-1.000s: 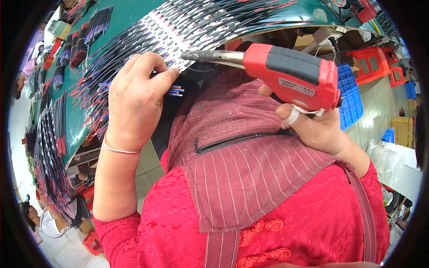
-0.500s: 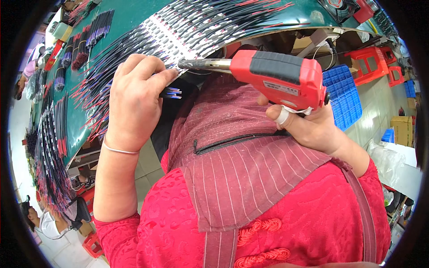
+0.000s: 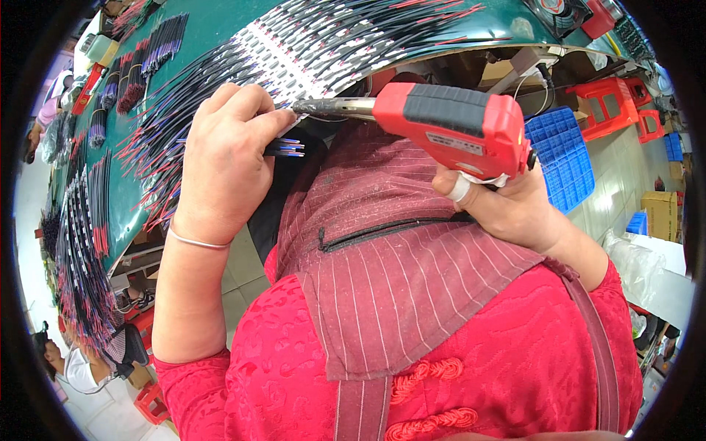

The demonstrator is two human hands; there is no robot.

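My left hand [image 3: 228, 151] is closed around a small bunch of thin black wires [image 3: 285, 148], whose blue and white ends stick out below the thumb. My right hand [image 3: 507, 202], its thumb wrapped in white tape, grips a red gun-shaped tool [image 3: 463, 125] with a black rubber pad. The tool's long metal barrel points left, and its dark tip touches or nearly touches my left thumb and forefinger. What lies between those fingertips is hidden. Just beyond, rows of black wires [image 3: 294, 51] with white middles and red or blue ends cover the table.
The green table [image 3: 202, 26] curves around in front of me. Bundled wires [image 3: 132, 77] lie at its far left, and more strands [image 3: 81, 242] hang over the left edge. At right are a blue plastic crate [image 3: 562, 158] and a red stool [image 3: 607, 103]. Another person [image 3: 81, 367] is at lower left.
The tool and my right hand have moved slightly left. My left hand has shifted a little right, with the wire ends moving along.
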